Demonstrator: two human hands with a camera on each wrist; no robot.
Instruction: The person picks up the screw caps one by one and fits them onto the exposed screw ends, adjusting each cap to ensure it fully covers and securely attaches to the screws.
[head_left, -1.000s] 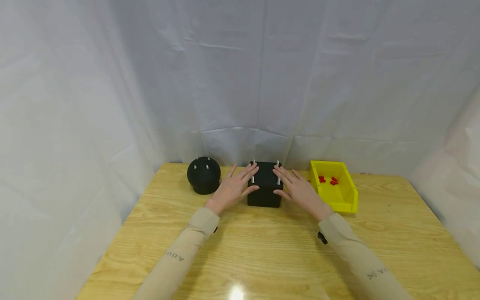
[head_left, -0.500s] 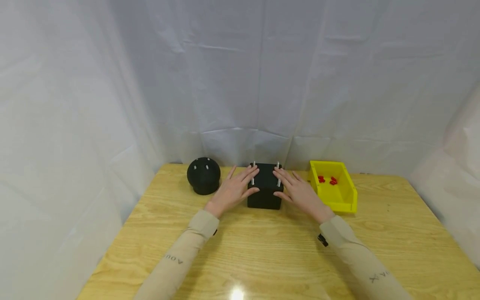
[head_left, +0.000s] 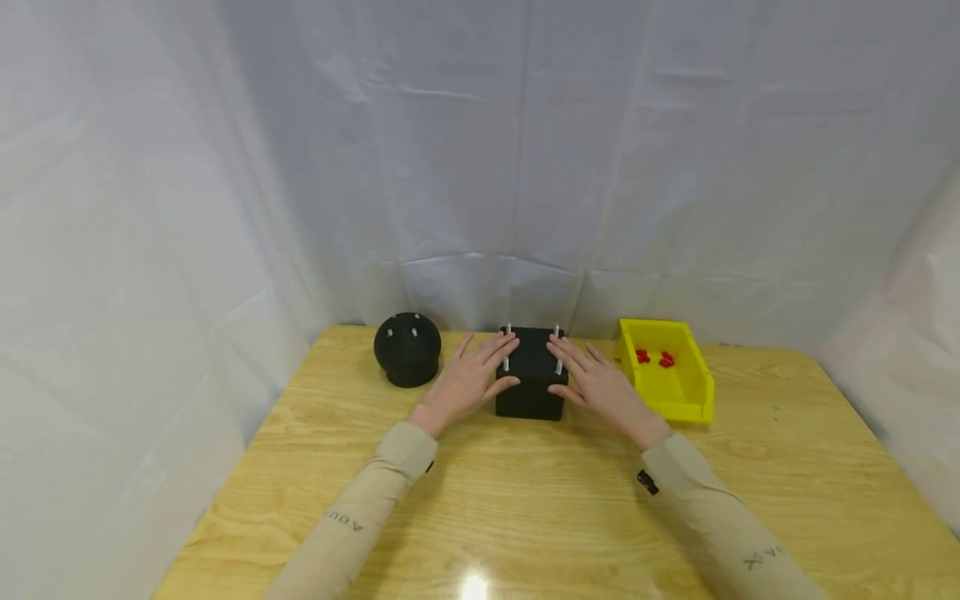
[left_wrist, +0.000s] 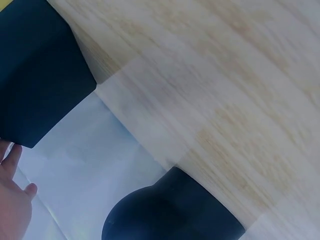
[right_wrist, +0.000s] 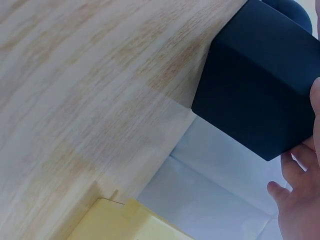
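Left grip: the left hand (head_left: 467, 381) lies with straight fingers against the left side of the black cube (head_left: 531, 383), thumb at the near lower edge; released, clasping nothing.
Right grip: the right hand (head_left: 600, 385) mirrors it on the right side, fingers flat and extended, pressing rather than curled round the block.
Cube: it stands on the counter (head_left: 525, 500) at the middle of the far half, between the two palms; the right wrist view shows its bottom face down on the wood (right_wrist: 260, 85).
Pins: small metal pins (head_left: 558, 365) stick up from the cube's top corners, just beside the fingertips.
Risk, slip: flat palms hold by squeeze alone; uneven pressure could, I judge, let the smooth block slide or twist out.
Risk, pins: fingers moving across the top could catch or bend a pin.
Neighbours: a black dome (head_left: 407, 348) with its own pins sits near on the left, a yellow bin (head_left: 686, 400) holding red pieces (head_left: 655, 358) near on the right; a sideways shove could knock either.
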